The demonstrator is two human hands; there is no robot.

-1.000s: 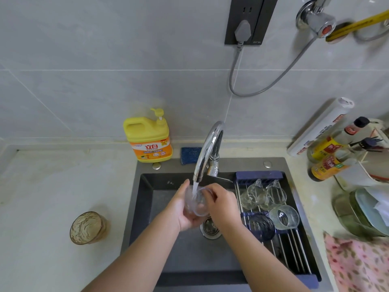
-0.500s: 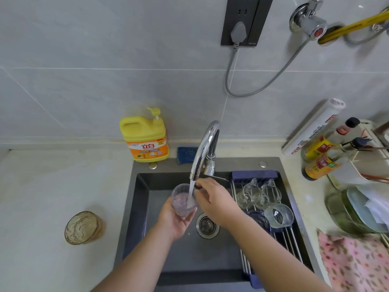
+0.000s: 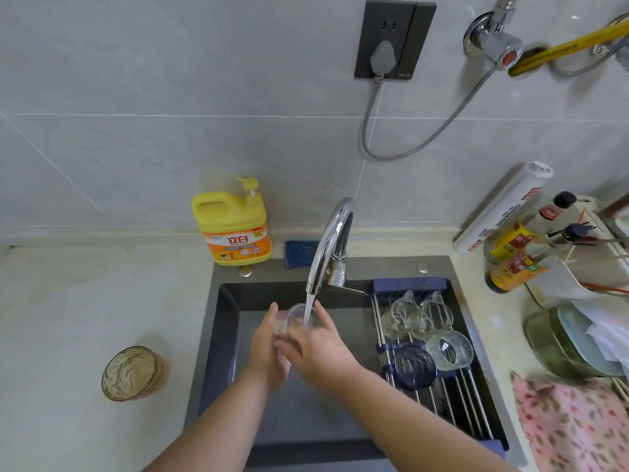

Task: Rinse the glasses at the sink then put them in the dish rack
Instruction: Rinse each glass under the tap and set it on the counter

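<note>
Left grip [image 3: 269,349] curls round clear glass [image 3: 297,315] from its left, right grip [image 3: 316,349] wraps the near side | I hold it mouth-up under faucet [image 3: 332,240] stream, over sink [image 3: 226,335] so runoff drains | dish rack [image 3: 408,284] just right, short transfer | amber glass [image 3: 134,373] waits on table [image 3: 85,301] | glass base hidden by fingers, fill level unclear

On the pale countertop [image 3: 85,301]: amber glass [image 3: 134,373] at left, yellow pump bottle [image 3: 235,229] by the wall, sauce bottles [image 3: 514,270] and perhaps a floral cloth [image 3: 571,424] at right.
</note>
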